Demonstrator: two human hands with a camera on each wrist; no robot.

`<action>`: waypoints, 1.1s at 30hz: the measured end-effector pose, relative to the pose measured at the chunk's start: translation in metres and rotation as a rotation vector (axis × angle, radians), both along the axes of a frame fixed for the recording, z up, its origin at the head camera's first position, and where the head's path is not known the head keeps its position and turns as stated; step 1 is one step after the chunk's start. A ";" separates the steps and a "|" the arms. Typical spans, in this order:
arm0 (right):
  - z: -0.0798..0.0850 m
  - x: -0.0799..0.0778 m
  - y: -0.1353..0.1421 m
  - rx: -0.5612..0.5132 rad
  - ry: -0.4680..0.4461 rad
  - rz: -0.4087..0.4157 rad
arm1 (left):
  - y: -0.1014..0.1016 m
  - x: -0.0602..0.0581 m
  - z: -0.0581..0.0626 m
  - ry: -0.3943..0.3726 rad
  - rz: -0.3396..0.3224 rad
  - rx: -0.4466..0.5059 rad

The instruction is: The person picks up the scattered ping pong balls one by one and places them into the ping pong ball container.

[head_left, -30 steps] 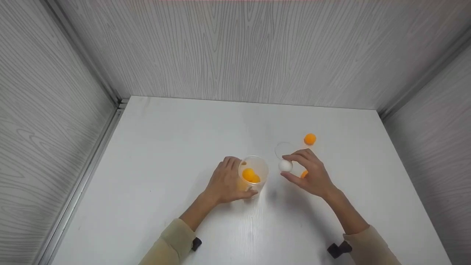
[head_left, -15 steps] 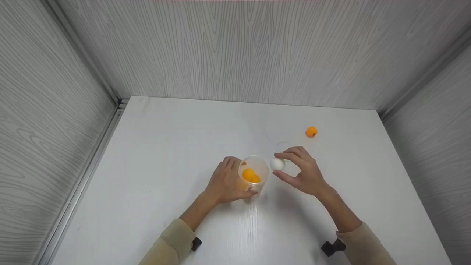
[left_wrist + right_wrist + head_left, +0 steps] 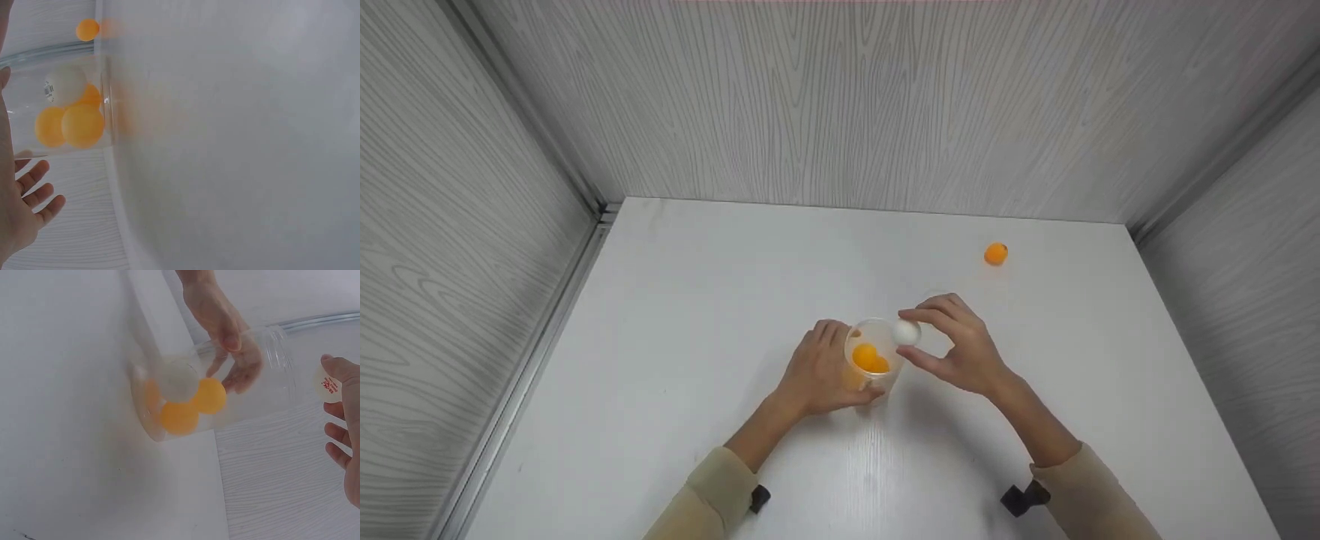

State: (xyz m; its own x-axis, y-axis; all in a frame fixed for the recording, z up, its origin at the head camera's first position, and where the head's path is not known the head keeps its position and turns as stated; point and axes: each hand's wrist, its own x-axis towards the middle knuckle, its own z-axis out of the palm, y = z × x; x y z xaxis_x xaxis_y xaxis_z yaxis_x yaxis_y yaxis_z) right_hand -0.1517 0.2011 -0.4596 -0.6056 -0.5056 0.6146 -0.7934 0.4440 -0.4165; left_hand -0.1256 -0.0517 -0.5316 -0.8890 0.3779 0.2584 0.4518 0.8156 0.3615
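My left hand point(image 3: 821, 367) grips a clear plastic jar point(image 3: 883, 390) that stands on the table, thumb on the near side and fingers round the left. In the jar lie orange table tennis balls point(image 3: 82, 125) and a white table tennis ball point(image 3: 179, 381). At the right edge of the jar's rim, my right hand point(image 3: 964, 349) pinches another white table tennis ball point(image 3: 906, 332) between thumb and index finger. Red print point(image 3: 331, 385) shows on that held ball in the right wrist view. The other right fingers are spread, apart from the ball.
A loose orange ball point(image 3: 996, 253) is on the table point(image 3: 697, 300) at the back right. Behind the right hand shows part of a clear round outline point(image 3: 937, 292), perhaps a lid. Grey wood-patterned panels point(image 3: 840, 105) stand at the back and both sides.
My right hand has carried the white ball left to the jar's rim. The loose orange ball has rolled away toward the back. The left hand and jar have stayed put.
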 end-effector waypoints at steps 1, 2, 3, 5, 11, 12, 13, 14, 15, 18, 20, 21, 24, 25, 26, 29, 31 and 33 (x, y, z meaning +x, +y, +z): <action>0.000 0.000 -0.001 0.006 0.003 0.003 | 0.000 0.000 0.000 0.003 0.000 0.000; 0.000 -0.001 -0.003 0.009 0.004 0.004 | 0.000 0.000 0.000 0.007 -0.001 0.000; 0.001 -0.001 -0.004 0.013 0.005 0.007 | 0.000 0.000 0.000 0.013 -0.003 0.002; 0.000 -0.002 -0.007 0.009 0.005 0.018 | 0.000 0.000 0.000 0.027 -0.008 0.004; -0.003 -0.005 -0.014 -0.007 0.016 0.048 | -0.001 -0.001 -0.002 0.078 -0.029 0.005; -0.003 -0.005 -0.015 -0.002 0.019 0.048 | -0.001 -0.001 -0.002 0.082 -0.029 0.002; -0.004 -0.005 -0.016 0.004 0.021 0.047 | -0.001 -0.001 -0.002 0.084 -0.030 0.001; -0.004 -0.005 -0.017 0.009 0.017 0.044 | -0.001 -0.001 -0.002 0.086 -0.030 0.001; -0.004 -0.005 -0.018 0.017 0.014 0.040 | -0.001 -0.001 -0.002 0.087 -0.030 0.002; -0.005 -0.004 -0.021 0.036 -0.002 0.030 | -0.001 -0.001 -0.003 0.088 -0.028 -0.002; -0.006 -0.004 -0.022 0.049 -0.014 0.024 | -0.001 -0.001 -0.003 0.088 -0.026 -0.008; -0.006 -0.004 -0.023 0.054 -0.018 0.024 | -0.002 -0.001 -0.003 0.086 -0.024 -0.011; -0.007 -0.003 -0.025 0.064 -0.032 0.028 | -0.002 -0.001 -0.003 0.085 -0.023 -0.018; -0.007 -0.003 -0.026 0.065 -0.037 0.030 | -0.002 -0.001 -0.003 0.084 -0.023 -0.020; -0.007 -0.003 -0.026 0.068 -0.043 0.032 | -0.002 -0.001 -0.003 0.083 -0.024 -0.018; -0.006 -0.002 -0.028 0.078 -0.060 0.039 | -0.002 -0.001 -0.003 0.081 -0.026 -0.015; -0.007 -0.002 -0.029 0.086 -0.071 0.041 | -0.002 -0.001 -0.002 0.076 -0.026 -0.008; -0.007 -0.001 -0.030 0.096 -0.083 0.041 | -0.002 -0.001 -0.001 0.072 -0.026 -0.001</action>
